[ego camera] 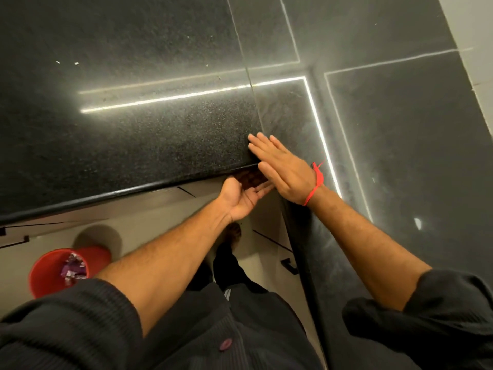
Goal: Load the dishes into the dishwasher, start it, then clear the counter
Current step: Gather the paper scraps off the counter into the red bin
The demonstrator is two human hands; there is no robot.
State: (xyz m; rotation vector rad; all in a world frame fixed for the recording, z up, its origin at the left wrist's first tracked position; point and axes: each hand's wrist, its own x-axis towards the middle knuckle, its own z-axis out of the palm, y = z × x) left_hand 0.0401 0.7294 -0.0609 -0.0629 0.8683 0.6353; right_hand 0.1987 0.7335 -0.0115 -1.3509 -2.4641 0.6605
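Dark ribbed sleeves [80, 329], pushed up the forearms, fill the bottom of the view. Beyond them the right hand [280, 169] lies flat, fingers [260, 144] straight and together, at the inner corner of the counter [133, 129], as if sweeping toward the edge. The left hand [244, 196] waits just under that edge, palm up and cupped, fingers loosely spread, holding nothing I can make out.

No dishes and no dishwasher are in view, so loading and starting look finished, though that is only a guess; this reads as the last stage, clearing the counter. A few pale crumbs [66, 62] remain far back on the left.

The counter is dark speckled polished stone with a rounded front lip, mirroring a bright strip light. A red thread [317, 180] circles the right wrist. On the pale floor [160, 217] stands a round red plastic bin [48, 273] with crumpled wrappers inside.
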